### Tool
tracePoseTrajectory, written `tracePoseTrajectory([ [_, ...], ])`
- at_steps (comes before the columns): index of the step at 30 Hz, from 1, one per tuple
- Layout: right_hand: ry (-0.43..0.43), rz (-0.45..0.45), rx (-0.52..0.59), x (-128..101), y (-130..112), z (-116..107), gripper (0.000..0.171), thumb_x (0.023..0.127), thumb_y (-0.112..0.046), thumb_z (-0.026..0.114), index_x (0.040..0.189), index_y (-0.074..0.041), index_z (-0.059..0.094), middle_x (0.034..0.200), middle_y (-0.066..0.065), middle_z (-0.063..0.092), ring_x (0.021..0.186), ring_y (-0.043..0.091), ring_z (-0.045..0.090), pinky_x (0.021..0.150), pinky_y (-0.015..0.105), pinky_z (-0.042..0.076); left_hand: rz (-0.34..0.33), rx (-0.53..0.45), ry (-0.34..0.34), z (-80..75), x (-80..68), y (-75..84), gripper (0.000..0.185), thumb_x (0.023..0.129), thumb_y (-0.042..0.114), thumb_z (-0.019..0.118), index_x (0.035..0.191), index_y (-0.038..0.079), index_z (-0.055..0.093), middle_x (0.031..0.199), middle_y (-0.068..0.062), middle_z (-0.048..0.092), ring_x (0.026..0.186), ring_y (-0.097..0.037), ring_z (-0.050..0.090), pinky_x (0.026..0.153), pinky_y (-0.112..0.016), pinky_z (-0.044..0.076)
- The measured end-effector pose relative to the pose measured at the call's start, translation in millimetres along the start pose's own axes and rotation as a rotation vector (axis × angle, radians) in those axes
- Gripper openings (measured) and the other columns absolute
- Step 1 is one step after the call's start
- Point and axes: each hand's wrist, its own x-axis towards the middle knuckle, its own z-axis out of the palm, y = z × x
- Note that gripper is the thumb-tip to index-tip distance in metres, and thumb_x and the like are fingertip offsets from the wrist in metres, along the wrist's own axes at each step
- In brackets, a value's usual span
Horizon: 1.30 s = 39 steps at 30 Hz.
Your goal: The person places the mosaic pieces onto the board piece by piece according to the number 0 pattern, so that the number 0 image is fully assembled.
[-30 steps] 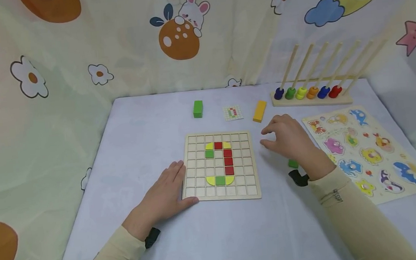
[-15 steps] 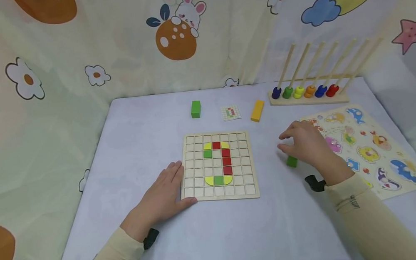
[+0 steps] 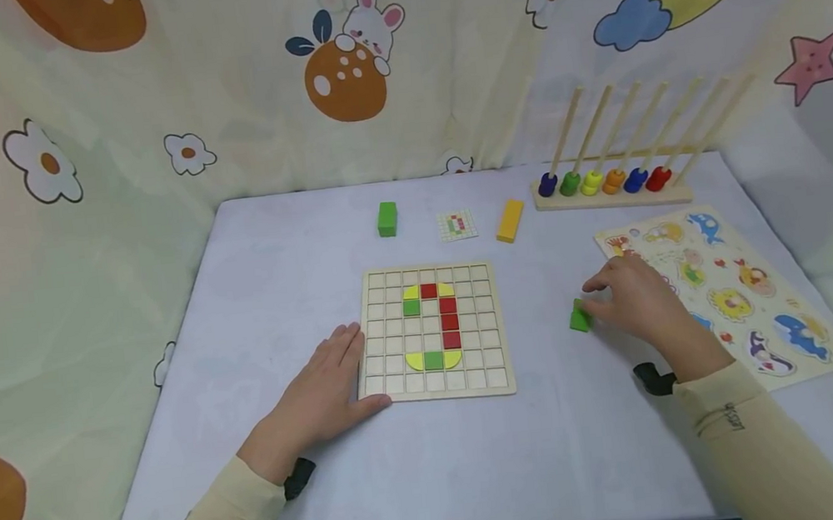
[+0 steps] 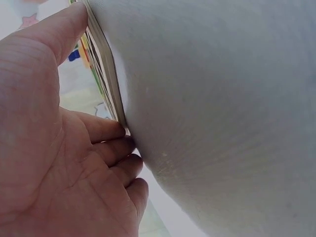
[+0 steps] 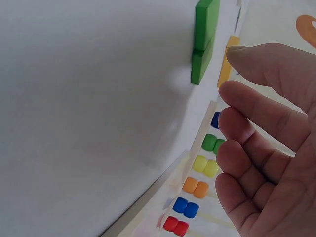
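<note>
A wooden grid board (image 3: 398,379) lies mid-table, with red, green and yellow tiles set in it as a curved figure. My left hand (image 3: 327,390) lies flat on the table, fingers against the board's left edge (image 4: 106,64); the left hand (image 4: 49,148) holds nothing. To the right of the board sits a small green tile (image 3: 579,317). My right hand (image 3: 634,297) hovers just right of it, fingertips close to it. In the right wrist view the green tile (image 5: 205,42) looks like two stacked pieces. The right hand (image 5: 266,148) has loosely curled fingers, a small gap from the tile.
At the back lie a green block (image 3: 387,218), a small pattern card (image 3: 457,225) and a yellow block (image 3: 509,220). A wooden rod rack with coloured beads (image 3: 608,183) stands back right. An animal peg puzzle (image 3: 736,296) lies right of my right hand.
My right hand moved right and toward me, from beside the board's upper right corner to the green tile. The left hand stayed at the board's edge.
</note>
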Motion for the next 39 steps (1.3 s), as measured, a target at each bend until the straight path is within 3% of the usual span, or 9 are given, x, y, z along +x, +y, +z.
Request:
tracePoseTrajectory([
  [6, -0.038, 0.013, -0.019, -1.7, 4.3, 1.3, 0.029, 0.090, -0.026, 0.080, 0.112, -0.006, 0.081, 0.117, 0.022, 0.067, 0.111, 0.042, 0.058, 0.094, 0.062, 0.049, -0.001, -0.007, 0.008, -1.0, -0.2, -1.1, 0.109, 0.092, 0.062, 0.072, 0.165, -0.001, 0.022, 0.175, -0.017, 0.019, 0.164, -0.035, 0.017, 0.134, -0.051, 0.023],
  [11, -0.066, 0.022, -0.019, -2.7, 7.2, 3.9, 0.030, 0.091, -0.025, 0.079, 0.113, -0.006, 0.081, 0.117, 0.021, 0.068, 0.113, 0.041, 0.058, 0.099, 0.063, 0.048, 0.011, -0.012, 0.015, -1.8, -0.5, -0.9, 0.108, 0.092, 0.060, 0.073, 0.164, -0.003, 0.023, 0.174, -0.019, 0.020, 0.163, -0.037, 0.019, 0.133, -0.052, 0.024],
  [23, -0.051, 0.013, 0.012, -4.9, 10.7, 7.5, 0.028, 0.092, -0.024, 0.078, 0.112, -0.005, 0.081, 0.113, 0.018, 0.069, 0.110, 0.038, 0.059, 0.097, 0.059, 0.049, 0.006, -0.006, 0.014, -1.1, -0.8, -0.2, 0.109, 0.091, 0.060, 0.073, 0.165, -0.002, 0.023, 0.174, -0.018, 0.020, 0.163, -0.037, 0.019, 0.133, -0.052, 0.025],
  [39, -0.067, -0.001, 0.019, 0.9, 10.9, 6.0, 0.029, 0.092, -0.025, 0.079, 0.115, -0.007, 0.080, 0.118, 0.018, 0.069, 0.116, 0.039, 0.058, 0.101, 0.063, 0.047, 0.012, -0.006, 0.011, 1.3, 0.7, -1.1, 0.109, 0.092, 0.063, 0.071, 0.165, -0.001, 0.022, 0.175, -0.017, 0.019, 0.164, -0.035, 0.018, 0.133, -0.051, 0.024],
])
